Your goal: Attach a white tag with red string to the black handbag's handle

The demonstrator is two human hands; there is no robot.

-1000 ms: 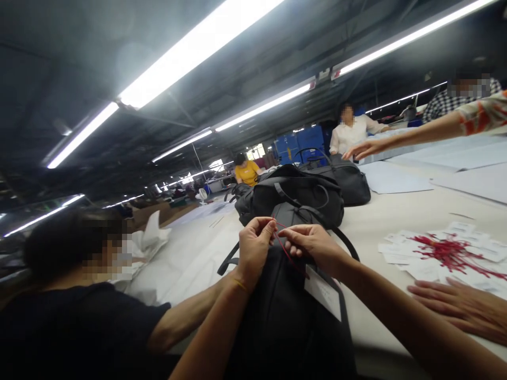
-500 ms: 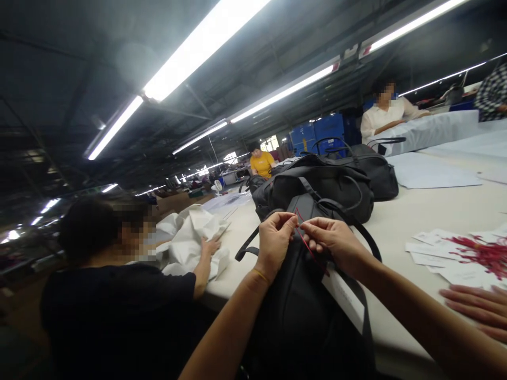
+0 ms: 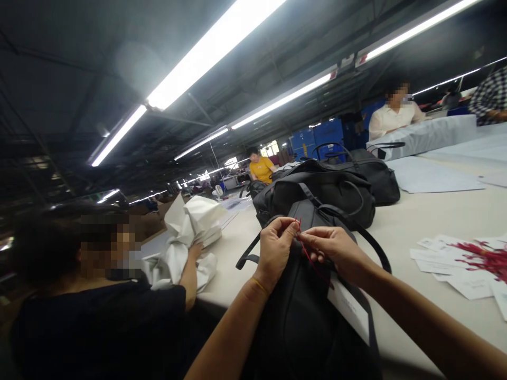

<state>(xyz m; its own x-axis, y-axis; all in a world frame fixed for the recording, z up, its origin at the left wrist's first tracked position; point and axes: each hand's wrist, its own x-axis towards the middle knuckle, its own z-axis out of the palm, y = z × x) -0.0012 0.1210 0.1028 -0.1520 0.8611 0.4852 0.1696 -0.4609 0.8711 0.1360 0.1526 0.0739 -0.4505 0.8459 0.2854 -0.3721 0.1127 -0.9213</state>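
Both hands, left hand point(image 3: 275, 247) and right hand point(image 3: 331, 248), pinch a red cord point(image 3: 307, 253) at the top of the black bag point(image 3: 301, 316) on the table point(image 3: 420, 216), tag point(image 3: 348, 311) dangling below; judging by this, tying is underway and calls for fine fingertip threading.

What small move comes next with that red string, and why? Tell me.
Probably draw the red string snug: both the left hand and right hand pinch it at the top of the black bag, and the white tag hangs loose below.
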